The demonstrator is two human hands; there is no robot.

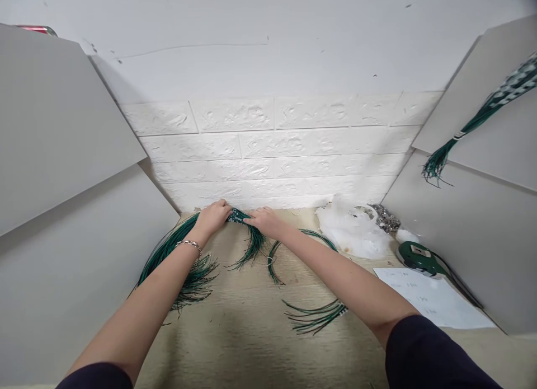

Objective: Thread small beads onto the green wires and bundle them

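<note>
The sheet of paper [432, 299] on the right side of the worktop [243, 333] has some small writing on it, but it is too faint to read. The green tool [419, 258] beside it has a pale label, and I cannot read that either. White bits with dark marks show on the wires, too small to make out.

The left hand [213, 216] is closed around a big bundle of green wires [238, 215]. The right hand [265, 221] has its fingers bent and its thumb side touching the same bundle. I cannot tell how tightly it grips.

The bundle lies near the bottom of the white brick wall [272, 143]. Its middle shows in the small gap between the two hands. Long wires bend down to the left of the left hand, and thin ends hang down just below the right hand.

A curved bunch of green wires [274, 249] passes behind the right arm. A smaller bunch [314, 317] lies nearer the person, partly under that arm. A white plastic bag [352, 229] sits to the right of the right hand.
</note>
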